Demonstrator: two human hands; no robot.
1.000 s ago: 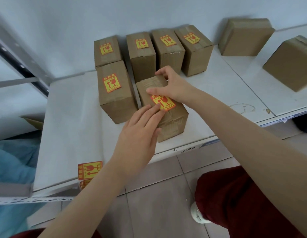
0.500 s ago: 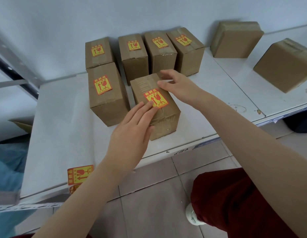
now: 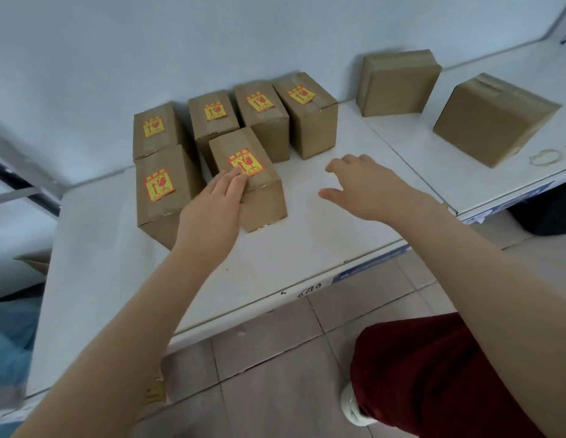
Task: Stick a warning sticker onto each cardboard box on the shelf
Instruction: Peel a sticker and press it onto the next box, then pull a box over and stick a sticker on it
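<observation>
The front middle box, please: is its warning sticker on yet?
On: the sticker lies flat on the box top, left hand fingertips at its edge.

I note a rubber band (image 3: 546,157) lying flat on the white surface at far right. A handwritten mark (image 3: 309,290) shows on the front edge, beside a blue label strip (image 3: 370,267). Below I see beige floor tiles (image 3: 275,374), a white shoe (image 3: 351,406) and a dark red trouser leg (image 3: 433,380). Blue plastic sheeting (image 3: 6,349) sits lower left.

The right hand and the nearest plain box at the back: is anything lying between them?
No. In the head view, only bare white shelf lies between the open right hand and the unstickered box.
</observation>
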